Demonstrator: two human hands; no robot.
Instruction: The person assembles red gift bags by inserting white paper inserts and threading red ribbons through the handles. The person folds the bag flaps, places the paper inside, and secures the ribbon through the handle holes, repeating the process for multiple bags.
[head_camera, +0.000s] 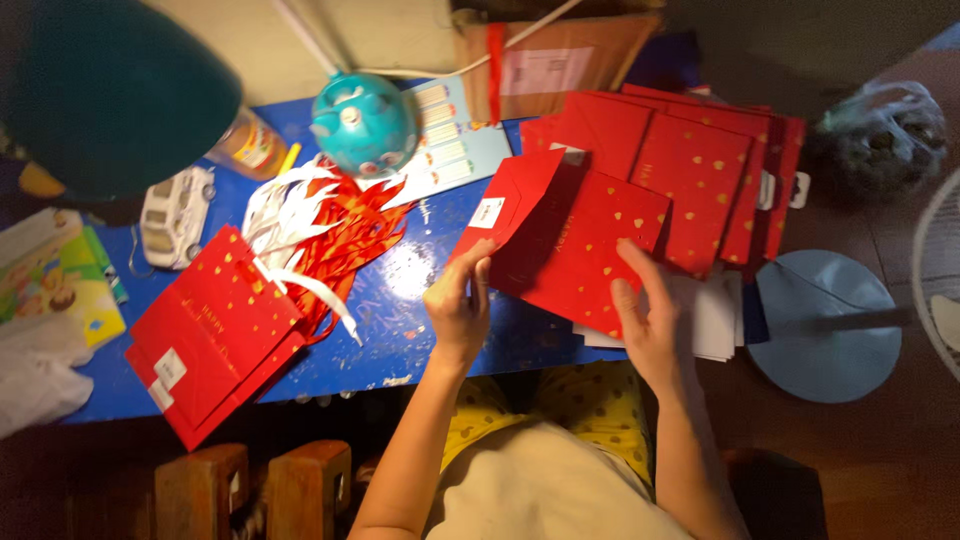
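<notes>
both hands — left hand (458, 305), right hand (645, 318) — pinch a red paper bag (570, 245) (between fingertips).

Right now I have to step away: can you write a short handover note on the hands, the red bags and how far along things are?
Left hand: pinches the lower left edge of a flat red bag, fingers shut on it.
Right hand: holds the same bag at its lower right edge, thumb on the front.
The bag is partly unfolded over the blue table.
Done: finished bags with handles lie stacked at left.
Left: flat bags stacked at right; ribbons lie loose beside the finished bags.
</notes>
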